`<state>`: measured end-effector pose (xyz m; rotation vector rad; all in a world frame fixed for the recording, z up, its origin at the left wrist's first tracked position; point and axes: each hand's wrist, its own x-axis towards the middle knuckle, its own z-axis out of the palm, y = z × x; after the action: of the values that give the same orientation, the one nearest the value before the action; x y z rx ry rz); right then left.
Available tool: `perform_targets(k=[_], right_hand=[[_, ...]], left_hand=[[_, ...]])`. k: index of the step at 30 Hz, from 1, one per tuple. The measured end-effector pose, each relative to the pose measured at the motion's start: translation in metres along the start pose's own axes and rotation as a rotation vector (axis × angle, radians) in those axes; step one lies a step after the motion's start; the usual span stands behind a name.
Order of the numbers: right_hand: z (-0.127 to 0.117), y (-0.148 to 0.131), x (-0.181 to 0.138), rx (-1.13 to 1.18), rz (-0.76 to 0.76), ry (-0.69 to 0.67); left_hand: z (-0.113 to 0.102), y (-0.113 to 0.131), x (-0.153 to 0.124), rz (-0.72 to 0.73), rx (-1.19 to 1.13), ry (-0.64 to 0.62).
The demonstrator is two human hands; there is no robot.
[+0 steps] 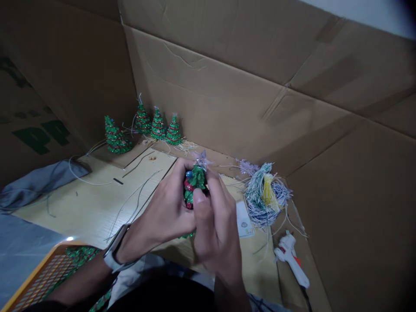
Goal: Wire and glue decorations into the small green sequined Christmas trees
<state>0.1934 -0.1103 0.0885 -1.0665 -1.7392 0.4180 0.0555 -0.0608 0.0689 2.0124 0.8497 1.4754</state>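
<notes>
Both my hands hold one small green glittery Christmas tree with red and blue baubles and a clear star on top, above a pale wooden board. My left hand, with a watch on its wrist, wraps round the tree from the left. My right hand grips it from the right, thumb pressed on its front. The tree's lower part is hidden by my fingers.
Several finished little trees stand at the back by the cardboard wall. A coil of white and yellow wires lies to the right, a white glue gun below it. An orange basket sits at lower left.
</notes>
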Motion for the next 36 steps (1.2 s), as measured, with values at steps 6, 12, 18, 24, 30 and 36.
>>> perform_targets(k=[6,12,18,24,30,36], right_hand=[[0.010,0.004,0.003,-0.007,-0.053,0.073],[0.014,0.004,0.003,-0.033,-0.047,0.099],[0.016,0.003,0.006,-0.073,-0.080,0.116],[0.018,0.001,0.009,-0.051,-0.070,0.104],[0.020,0.003,0.008,-0.028,-0.052,0.089],[0.021,0.003,0.010,-0.027,-0.044,0.093]], left_hand=[[-0.004,0.009,0.000,-0.079,0.163,-0.056],[-0.004,0.009,0.000,-0.083,0.175,-0.059],[-0.006,0.010,0.001,-0.135,0.142,-0.067],[-0.007,0.007,0.001,-0.146,0.130,-0.072],[-0.007,0.006,-0.001,-0.152,0.141,-0.062],[-0.007,0.006,-0.001,-0.146,0.167,-0.043]])
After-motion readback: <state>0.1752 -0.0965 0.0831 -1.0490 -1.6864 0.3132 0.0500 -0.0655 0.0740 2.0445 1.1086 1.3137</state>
